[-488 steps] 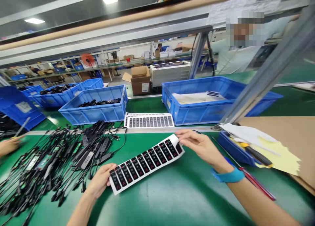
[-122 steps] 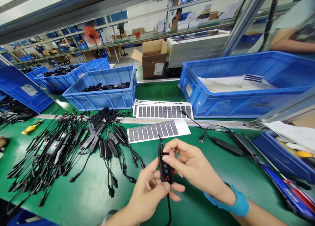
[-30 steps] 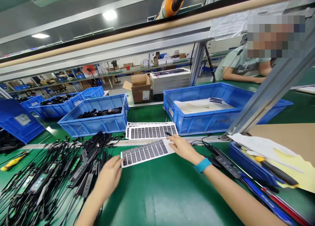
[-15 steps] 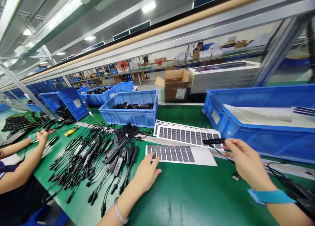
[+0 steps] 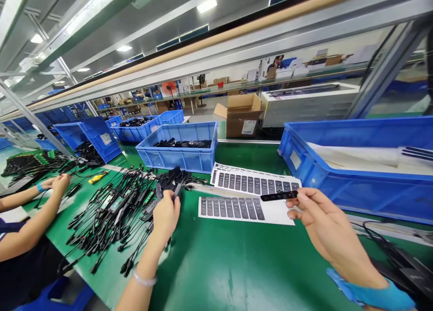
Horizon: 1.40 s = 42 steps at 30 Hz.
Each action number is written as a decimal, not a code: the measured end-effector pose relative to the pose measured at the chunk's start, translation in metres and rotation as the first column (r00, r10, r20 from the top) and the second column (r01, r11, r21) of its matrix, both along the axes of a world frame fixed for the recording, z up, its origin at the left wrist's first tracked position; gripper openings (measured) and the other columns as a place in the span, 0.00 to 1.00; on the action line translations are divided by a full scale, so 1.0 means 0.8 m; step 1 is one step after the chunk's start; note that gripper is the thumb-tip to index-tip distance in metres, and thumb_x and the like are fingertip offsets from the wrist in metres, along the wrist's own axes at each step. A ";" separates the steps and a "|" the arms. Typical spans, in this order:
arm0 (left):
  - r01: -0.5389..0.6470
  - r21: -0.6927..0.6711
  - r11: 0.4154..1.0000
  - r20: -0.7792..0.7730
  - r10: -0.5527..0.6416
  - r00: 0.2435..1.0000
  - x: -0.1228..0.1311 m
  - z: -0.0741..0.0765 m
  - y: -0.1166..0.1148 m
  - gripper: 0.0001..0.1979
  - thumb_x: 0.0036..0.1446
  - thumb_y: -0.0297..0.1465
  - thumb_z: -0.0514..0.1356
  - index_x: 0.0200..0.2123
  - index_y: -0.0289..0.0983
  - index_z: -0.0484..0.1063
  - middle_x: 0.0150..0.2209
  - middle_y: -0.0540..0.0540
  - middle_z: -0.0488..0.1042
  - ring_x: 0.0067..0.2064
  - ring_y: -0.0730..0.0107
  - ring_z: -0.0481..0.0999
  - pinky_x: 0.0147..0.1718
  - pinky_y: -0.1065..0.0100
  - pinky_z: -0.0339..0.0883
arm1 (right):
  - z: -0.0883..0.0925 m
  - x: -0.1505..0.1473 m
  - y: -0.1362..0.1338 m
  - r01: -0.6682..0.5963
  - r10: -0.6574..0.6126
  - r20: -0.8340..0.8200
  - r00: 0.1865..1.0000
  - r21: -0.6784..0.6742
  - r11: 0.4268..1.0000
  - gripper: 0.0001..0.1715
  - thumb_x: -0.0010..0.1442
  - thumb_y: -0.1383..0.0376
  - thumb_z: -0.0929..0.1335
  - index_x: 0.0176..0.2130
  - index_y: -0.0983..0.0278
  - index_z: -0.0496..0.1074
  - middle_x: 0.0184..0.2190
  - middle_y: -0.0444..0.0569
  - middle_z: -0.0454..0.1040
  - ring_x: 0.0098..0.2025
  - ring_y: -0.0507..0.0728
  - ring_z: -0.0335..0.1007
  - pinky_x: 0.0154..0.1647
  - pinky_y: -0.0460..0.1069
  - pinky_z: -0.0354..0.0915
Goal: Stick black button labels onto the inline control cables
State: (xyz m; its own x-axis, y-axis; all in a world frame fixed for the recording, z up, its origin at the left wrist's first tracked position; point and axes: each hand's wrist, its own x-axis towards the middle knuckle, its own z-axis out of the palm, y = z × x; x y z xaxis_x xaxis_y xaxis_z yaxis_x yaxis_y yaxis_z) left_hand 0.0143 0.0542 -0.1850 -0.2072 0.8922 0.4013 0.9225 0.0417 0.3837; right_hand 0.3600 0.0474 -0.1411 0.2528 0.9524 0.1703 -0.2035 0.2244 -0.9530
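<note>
My left hand point(image 5: 166, 217) is over the right side of a pile of black cabled controllers point(image 5: 117, 205), its fingers closed round a slim dark controller point(image 5: 177, 190). My right hand point(image 5: 324, 223) pinches one end of a narrow glossy black strip point(image 5: 279, 196) with small marks, held level above the sheets. Below the strip lies a white sheet of grey button labels point(image 5: 233, 208), its right part bare of labels. Behind it rests a stack of similar label sheets point(image 5: 252, 183), partly overlapped by the strip.
Blue bins stand along the back: one bin point(image 5: 176, 160) with black parts, another point(image 5: 358, 193) with white sheets at right. A yellow-handled tool point(image 5: 98, 178) lies by the pile. At left, a co-worker's hands point(image 5: 59, 183) work. Black cables and a device point(image 5: 402, 266) lie at right.
My left hand has moved left from the label sheet to the controller pile and closed on a controller. My right hand has shifted slightly left with the black strip.
</note>
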 end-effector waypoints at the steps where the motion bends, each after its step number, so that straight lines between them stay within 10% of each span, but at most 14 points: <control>1: 0.006 0.043 0.999 0.080 -0.009 0.997 0.000 0.008 0.000 0.10 0.67 0.32 0.48 0.47 0.32 0.58 0.36 0.41 0.72 0.36 0.58 0.76 0.36 0.59 0.68 | 0.001 -0.003 -0.003 -0.017 0.017 -0.004 1.000 0.015 1.000 0.25 0.50 0.48 0.75 0.37 0.62 0.68 0.37 0.50 0.65 0.36 0.54 0.63 0.25 0.43 0.65; 3: 0.079 0.146 0.986 0.377 -0.129 0.917 0.005 0.027 -0.003 0.16 0.67 0.38 0.51 0.51 0.34 0.54 0.40 0.43 0.71 0.34 0.67 0.75 0.34 0.66 0.69 | 0.004 -0.008 -0.010 -0.051 0.051 -0.006 0.999 0.048 0.998 0.24 0.52 0.48 0.74 0.38 0.61 0.67 0.38 0.50 0.65 0.37 0.55 0.63 0.25 0.44 0.66; 6: 0.251 0.253 0.934 0.852 -0.338 0.399 0.034 0.049 -0.012 0.29 0.56 0.44 0.63 0.53 0.34 0.58 0.33 0.50 0.64 0.25 0.79 0.65 0.21 0.76 0.58 | 0.008 -0.014 -0.021 -0.109 0.107 0.023 0.994 0.081 0.991 0.23 0.56 0.48 0.72 0.40 0.60 0.65 0.36 0.49 0.64 0.36 0.56 0.63 0.23 0.45 0.67; 9: 0.372 0.268 0.889 0.962 -0.266 -0.059 0.079 0.058 -0.032 0.32 0.48 0.42 0.70 0.51 0.31 0.64 0.30 0.53 0.60 0.24 0.84 0.55 0.18 0.79 0.48 | 0.012 -0.020 -0.031 -0.157 0.150 0.065 0.986 0.109 0.982 0.20 0.59 0.49 0.70 0.40 0.60 0.65 0.36 0.49 0.62 0.35 0.55 0.63 0.23 0.46 0.68; 12: 0.451 0.258 0.854 0.948 -0.135 -0.287 0.122 0.051 -0.055 0.28 0.50 0.37 0.69 0.50 0.33 0.63 0.39 0.45 0.68 0.26 0.84 0.60 0.21 0.78 0.52 | 0.014 -0.025 -0.037 -0.214 0.203 0.093 0.975 0.138 0.967 0.18 0.62 0.50 0.69 0.39 0.61 0.64 0.35 0.48 0.62 0.32 0.53 0.63 0.22 0.46 0.68; 19: 0.682 0.265 0.681 0.962 -0.142 -0.232 0.164 0.023 -0.090 0.27 0.57 0.30 0.64 0.58 0.34 0.59 0.48 0.36 0.71 0.36 0.71 0.76 0.32 0.72 0.68 | 0.004 -0.035 -0.044 -0.355 0.334 0.223 0.916 0.064 0.933 0.15 0.65 0.56 0.68 0.39 0.63 0.60 0.30 0.43 0.60 0.22 0.46 0.60 0.21 0.42 0.62; 26: 0.765 0.340 0.547 0.936 -0.113 -0.334 0.165 0.022 -0.102 0.31 0.59 0.30 0.65 0.63 0.37 0.57 0.49 0.35 0.72 0.45 0.60 0.78 0.42 0.67 0.73 | 0.012 -0.054 -0.059 -0.448 0.438 0.263 0.860 -0.024 0.894 0.18 0.63 0.55 0.69 0.37 0.67 0.63 0.26 0.43 0.62 0.20 0.44 0.57 0.17 0.39 0.60; 42: 0.778 0.346 0.525 0.935 -0.121 -0.334 0.165 0.021 -0.105 0.27 0.63 0.29 0.61 0.63 0.39 0.58 0.49 0.36 0.73 0.48 0.58 0.77 0.44 0.65 0.73 | 0.012 -0.058 -0.060 -0.476 0.484 0.227 0.845 -0.093 0.875 0.15 0.61 0.58 0.69 0.37 0.67 0.64 0.25 0.42 0.62 0.19 0.44 0.56 0.16 0.38 0.59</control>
